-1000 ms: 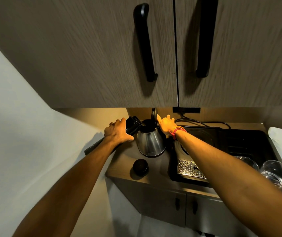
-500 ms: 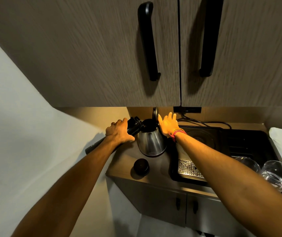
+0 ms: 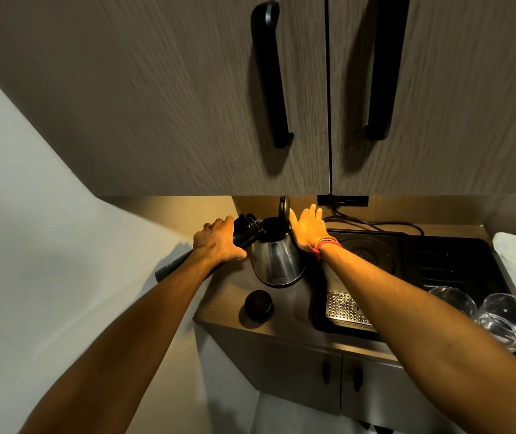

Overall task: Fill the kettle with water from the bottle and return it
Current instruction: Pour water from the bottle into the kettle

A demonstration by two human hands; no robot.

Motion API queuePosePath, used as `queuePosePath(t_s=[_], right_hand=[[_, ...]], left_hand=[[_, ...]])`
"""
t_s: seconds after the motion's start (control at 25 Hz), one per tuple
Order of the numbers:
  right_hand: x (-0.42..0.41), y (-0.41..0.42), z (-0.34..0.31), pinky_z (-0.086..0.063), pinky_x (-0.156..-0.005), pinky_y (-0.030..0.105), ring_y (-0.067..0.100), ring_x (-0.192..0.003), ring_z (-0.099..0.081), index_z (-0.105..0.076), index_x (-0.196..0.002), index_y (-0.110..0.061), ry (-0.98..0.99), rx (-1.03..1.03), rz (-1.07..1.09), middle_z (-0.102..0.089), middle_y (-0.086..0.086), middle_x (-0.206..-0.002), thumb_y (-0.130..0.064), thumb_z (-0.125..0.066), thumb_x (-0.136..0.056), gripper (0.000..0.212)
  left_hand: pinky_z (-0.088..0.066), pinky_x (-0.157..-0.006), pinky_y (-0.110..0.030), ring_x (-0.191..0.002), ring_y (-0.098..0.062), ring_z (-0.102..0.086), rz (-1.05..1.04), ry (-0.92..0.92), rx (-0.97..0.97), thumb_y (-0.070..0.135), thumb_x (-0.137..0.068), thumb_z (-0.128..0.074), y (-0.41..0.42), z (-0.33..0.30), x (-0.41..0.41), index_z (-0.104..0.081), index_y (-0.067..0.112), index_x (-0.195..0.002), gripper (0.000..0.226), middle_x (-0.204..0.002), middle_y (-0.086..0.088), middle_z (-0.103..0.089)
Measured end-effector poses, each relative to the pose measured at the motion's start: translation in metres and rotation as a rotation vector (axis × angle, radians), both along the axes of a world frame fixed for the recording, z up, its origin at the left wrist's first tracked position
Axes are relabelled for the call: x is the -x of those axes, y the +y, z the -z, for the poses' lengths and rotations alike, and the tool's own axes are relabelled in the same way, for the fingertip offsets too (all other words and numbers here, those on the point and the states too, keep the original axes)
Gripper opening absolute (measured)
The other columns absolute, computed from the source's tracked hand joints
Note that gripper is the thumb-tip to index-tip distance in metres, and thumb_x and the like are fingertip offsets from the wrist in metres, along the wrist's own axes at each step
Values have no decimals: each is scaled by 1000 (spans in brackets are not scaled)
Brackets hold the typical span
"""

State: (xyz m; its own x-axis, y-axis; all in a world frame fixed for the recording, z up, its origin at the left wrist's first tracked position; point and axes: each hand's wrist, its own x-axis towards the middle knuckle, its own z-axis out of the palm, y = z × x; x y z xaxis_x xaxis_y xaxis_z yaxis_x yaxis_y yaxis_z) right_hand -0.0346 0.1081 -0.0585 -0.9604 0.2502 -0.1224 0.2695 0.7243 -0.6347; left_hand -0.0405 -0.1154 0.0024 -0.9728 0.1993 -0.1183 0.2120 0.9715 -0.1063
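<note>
A: Item one, far left?
B: Left hand (image 3: 219, 242), arm stretched forward, fingers wrapped around a dark bottle (image 3: 244, 234). The bottle is tipped, its open mouth at the rim of the kettle (image 3: 277, 256), its base trailing back under the forearm.

A: The kettle itself?
B: Steel, upright on the counter (image 3: 219, 296), lid (image 3: 284, 208) hinged up. Not on its base plate (image 3: 367, 255), which lies just beside it to the right.

A: In front of it?
B: A round black cap (image 3: 258, 305), lying apart on the counter.

A: Next?
B: Right hand (image 3: 308, 227), fingers spread flat and holding nothing, palm against the raised lid and the kettle's handle side. A bracelet (image 3: 325, 244) at the wrist.

A: Far right?
B: Black tray (image 3: 457, 264) with a perforated grille (image 3: 344, 308) and two glasses (image 3: 507, 321), partly hidden by the right forearm. Cupboard doors (image 3: 187, 104) overhang everything.
</note>
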Motion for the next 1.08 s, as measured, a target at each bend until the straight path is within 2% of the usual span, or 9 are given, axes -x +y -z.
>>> queuePosePath(t_s=[0.24,0.4,0.48,0.6,0.72,0.8,0.88,0.96,1.08], right_hand=[[1,1,-1,-22,-118,53,40,-144,-21,-27,-146,3,-11,-6,-6,-22,23,-156,-47,-34,-98,70],[0,4,0,-16,-119,59,42,-149,-6,-21,-152,-3,-55,-161,-133,-9,24,-160,-35,-27,-101,60],[-2,5,-1,-11,-117,65,45,-149,4,-14,-154,-12,-85,-238,-224,1,21,-162,-23,-33,-100,59],[-6,4,-6,-10,-116,69,48,-148,5,-9,-154,-18,-72,-281,-282,3,15,-164,-10,-41,-96,67],[-6,6,-11,-7,-115,70,47,-148,-2,-11,-155,-16,-70,-228,-332,-8,11,-164,-14,-37,-100,61],[-5,7,-15,-6,-115,71,46,-149,-5,-12,-154,-16,-88,-188,-348,-16,8,-163,-20,-32,-102,56],[-1,5,-20,-6,-115,71,46,-149,-5,-11,-154,-19,-120,-238,-360,-17,7,-162,-19,-31,-101,57],[8,0,-22,-8,-115,70,44,-148,-10,-22,-152,-17,-119,-262,-359,-23,9,-159,-24,-30,-101,52],[17,-15,-20,-16,-114,65,39,-140,-30,-44,-135,-9,-92,-232,-303,-45,17,-141,-40,-25,-100,51]], left_hand=[[-52,-85,-46,-120,-32,-55,5,-4,-15,51,-68,-76,5,-3,0,-38,19,-137,84,-134,-9,-53],[-54,-87,-47,-119,-31,-56,-8,-1,-117,51,-68,-77,6,4,-1,-38,20,-137,85,-134,-8,-54],[-55,-86,-46,-117,-30,-58,-2,18,-200,52,-67,-78,5,11,-2,-38,19,-137,87,-131,-8,-56],[-51,-77,-37,-109,-27,-61,-34,51,-453,50,-65,-80,1,19,-5,-44,18,-132,83,-121,-5,-61],[-54,-76,-33,-100,-25,-65,-189,81,-746,37,-65,-87,-9,31,-8,-55,13,-127,73,-114,-8,-67],[-56,-87,-36,-110,-29,-65,-296,114,-905,27,-65,-92,-18,42,-12,-58,9,-131,76,-125,-14,-68],[-51,-100,-39,-123,-33,-60,-354,139,-1027,20,-64,-94,-26,53,-19,-55,8,-136,83,-132,-15,-65],[-49,-102,-39,-125,-32,-59,-414,150,-1122,20,-63,-95,-33,64,-24,-54,9,-137,85,-133,-14,-64],[-51,-99,-35,-121,-30,-61,-505,137,-1215,21,-62,-95,-39,74,-27,-56,11,-136,84,-130,-12,-66]])
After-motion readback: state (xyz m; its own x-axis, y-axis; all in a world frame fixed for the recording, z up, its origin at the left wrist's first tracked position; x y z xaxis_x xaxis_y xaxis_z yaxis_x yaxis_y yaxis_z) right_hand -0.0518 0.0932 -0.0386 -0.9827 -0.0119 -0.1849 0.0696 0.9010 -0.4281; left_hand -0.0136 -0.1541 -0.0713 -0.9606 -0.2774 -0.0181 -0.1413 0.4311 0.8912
